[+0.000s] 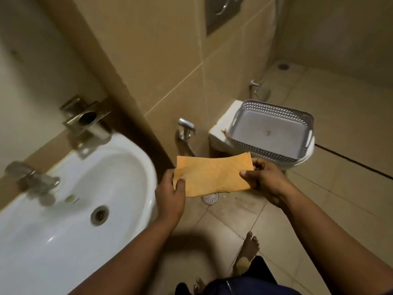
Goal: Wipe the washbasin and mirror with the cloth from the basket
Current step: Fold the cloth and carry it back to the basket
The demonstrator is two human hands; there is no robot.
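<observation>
Bathroom: washbasin (63,188) left, basket (274,154) atop toilet (219,133).

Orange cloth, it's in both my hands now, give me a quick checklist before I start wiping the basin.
1. Cloth out of the basket: ok, basket sits empty on the toilet.
2. Grip: ok, left hand and right hand each pinch one end.
3. Cloth spread flat: ok, held taut above the floor.
4. Washbasin within reach: ok, just left of the left hand.
5. Basin free of items: not ok, a small pale bit lies near the tap.
6. Mirror: cannot tell, none clearly in view.
</observation>
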